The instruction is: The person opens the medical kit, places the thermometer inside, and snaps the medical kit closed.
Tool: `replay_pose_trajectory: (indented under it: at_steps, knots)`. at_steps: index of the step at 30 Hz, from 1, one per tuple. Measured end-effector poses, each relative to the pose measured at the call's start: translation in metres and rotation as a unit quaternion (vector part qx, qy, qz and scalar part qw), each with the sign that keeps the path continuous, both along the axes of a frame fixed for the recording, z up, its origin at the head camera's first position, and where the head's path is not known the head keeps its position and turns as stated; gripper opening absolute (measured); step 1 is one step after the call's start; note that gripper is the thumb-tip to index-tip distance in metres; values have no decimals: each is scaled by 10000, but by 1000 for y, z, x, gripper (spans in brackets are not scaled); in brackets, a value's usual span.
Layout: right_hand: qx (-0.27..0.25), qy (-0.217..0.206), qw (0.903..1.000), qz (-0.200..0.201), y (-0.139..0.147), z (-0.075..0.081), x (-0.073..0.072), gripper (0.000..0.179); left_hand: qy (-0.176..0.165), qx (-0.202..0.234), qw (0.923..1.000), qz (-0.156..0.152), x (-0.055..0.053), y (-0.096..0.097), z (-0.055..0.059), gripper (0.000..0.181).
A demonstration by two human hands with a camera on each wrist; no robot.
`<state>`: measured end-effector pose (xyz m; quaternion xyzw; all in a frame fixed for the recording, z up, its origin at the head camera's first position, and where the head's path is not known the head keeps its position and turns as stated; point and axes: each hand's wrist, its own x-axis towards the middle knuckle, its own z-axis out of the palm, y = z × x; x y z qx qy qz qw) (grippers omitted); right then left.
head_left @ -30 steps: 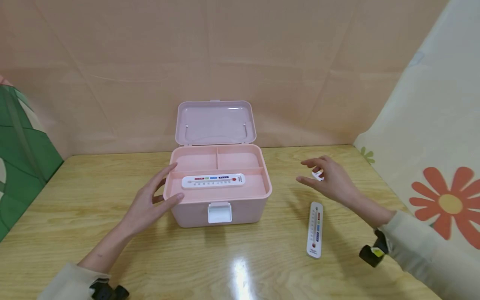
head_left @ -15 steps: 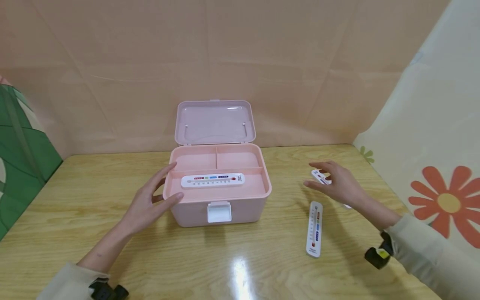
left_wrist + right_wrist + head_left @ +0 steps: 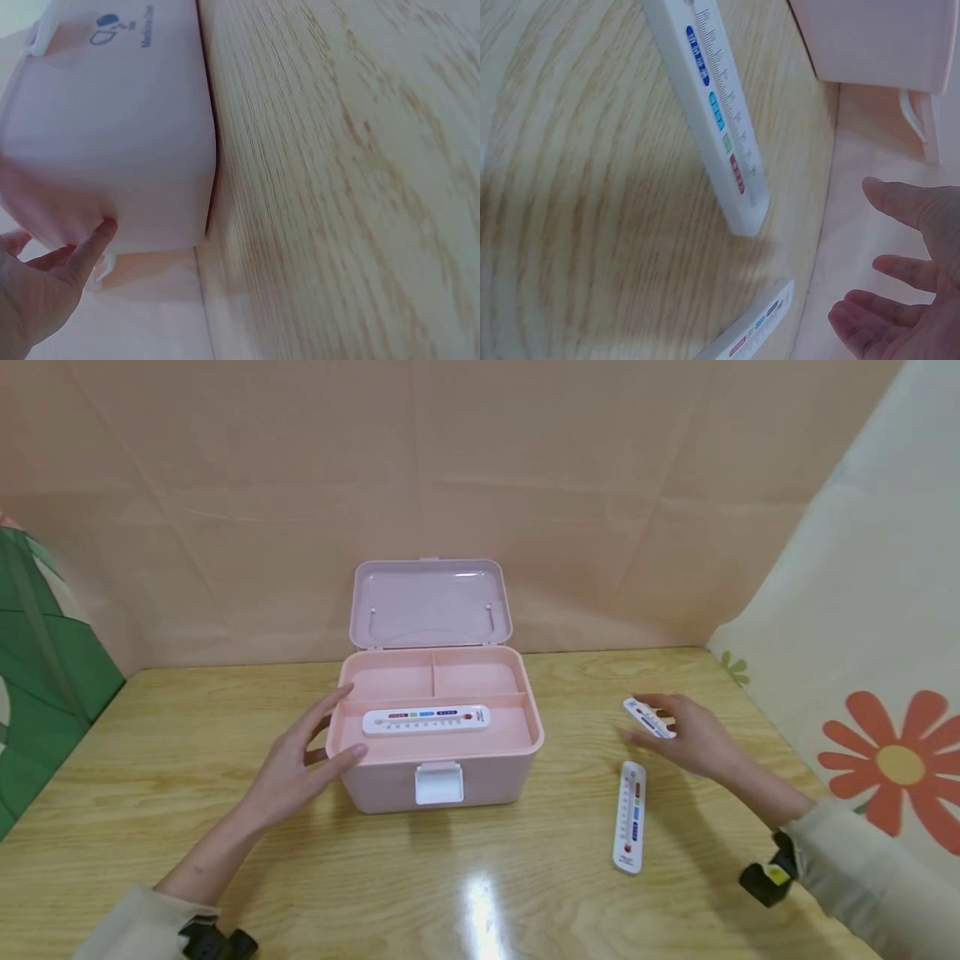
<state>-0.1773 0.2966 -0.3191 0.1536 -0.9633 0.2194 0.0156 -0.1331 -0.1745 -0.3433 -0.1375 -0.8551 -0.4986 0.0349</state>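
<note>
My left hand (image 3: 296, 768) rests against the left side of a pink medicine box (image 3: 442, 783), thumb and fingers spread; a fingertip touches its side wall in the left wrist view. The box's lid (image 3: 431, 606) stands raised. In its front compartment lies a white thermometer (image 3: 426, 720). To the right, my right hand (image 3: 693, 735) hovers over a second thermometer (image 3: 647, 717) on the table. The right wrist view has its fingers (image 3: 900, 274) spread, apart from that thermometer (image 3: 750, 326). Nearer to me lies a third thermometer (image 3: 629, 817).
The box's tray has two smaller compartments at the back (image 3: 480, 675), and a white latch (image 3: 439, 783) on its front. A pink cloth (image 3: 600, 510) hangs behind the wooden table (image 3: 360, 885). A flowered cloth (image 3: 825, 610) borders the right side.
My right hand has shifted right and slightly toward me, so more of the thermometer under it shows. My left hand and the box have stayed in place.
</note>
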Motion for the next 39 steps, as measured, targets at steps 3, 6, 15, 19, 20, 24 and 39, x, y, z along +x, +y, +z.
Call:
replay_pose_trajectory:
  at_steps: [3, 6, 15, 19, 20, 24, 39]
  knots:
    - [35, -76, 9999, -80, 4, -3, 0, 64, 16, -3, 10000, -12, 0, 0, 0, 71]
    - [55, -185, 9997, -168, 8, -6, 0, 66, 31, 2, 10000, -17, 0, -1, -1, 71]
    - [137, -173, 9995, -241, 22, -13, 1, 65, -11, 11, 10000, -13, 0, -1, -1, 70]
    - [216, -129, 9993, -274, 26, -15, 1, 65, 8, 19, 10000, -15, 1, -1, -1, 70]
    - [234, -122, 9992, -290, 28, -16, 1, 65, 8, 15, 10000, -14, 1, -1, -1, 70]
    - [277, -174, 9989, -324, 32, -18, 1, 66, -8, 2, 10000, -12, 1, -1, -1, 70]
    - [391, -291, 9978, -452, 43, -26, 0, 66, -1, -35, 10000, -3, 0, -1, -1, 70]
